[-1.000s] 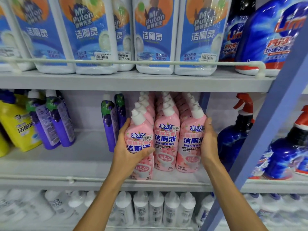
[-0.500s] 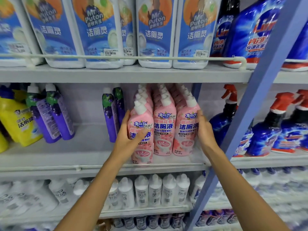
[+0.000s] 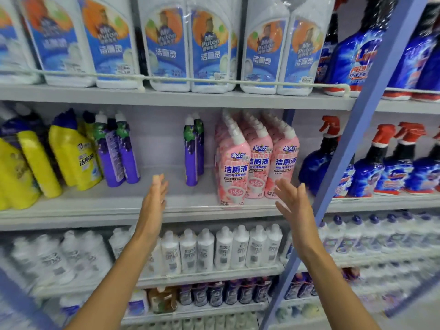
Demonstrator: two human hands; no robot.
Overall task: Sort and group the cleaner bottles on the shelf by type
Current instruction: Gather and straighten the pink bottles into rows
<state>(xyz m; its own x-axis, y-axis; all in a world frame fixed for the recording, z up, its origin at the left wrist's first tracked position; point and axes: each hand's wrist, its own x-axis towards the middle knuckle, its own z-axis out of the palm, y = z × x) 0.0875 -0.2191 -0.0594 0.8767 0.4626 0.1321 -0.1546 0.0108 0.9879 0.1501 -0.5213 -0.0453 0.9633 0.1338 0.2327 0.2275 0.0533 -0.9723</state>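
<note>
Both empty: left hand (image 3: 152, 205) and right hand (image 3: 294, 207) spread wide near pink bottles (image 3: 234, 169)

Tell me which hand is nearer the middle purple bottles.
Left. The left hand is just lower-left of the purple bottles; the right hand is beyond the pink bottles, lower right.

Single wide-angle view, worn on the head
It faces forward and slightly down at the middle shelf (image 3: 100, 206), close up; the frame's edges are smeared, perhaps from head motion.
</note>
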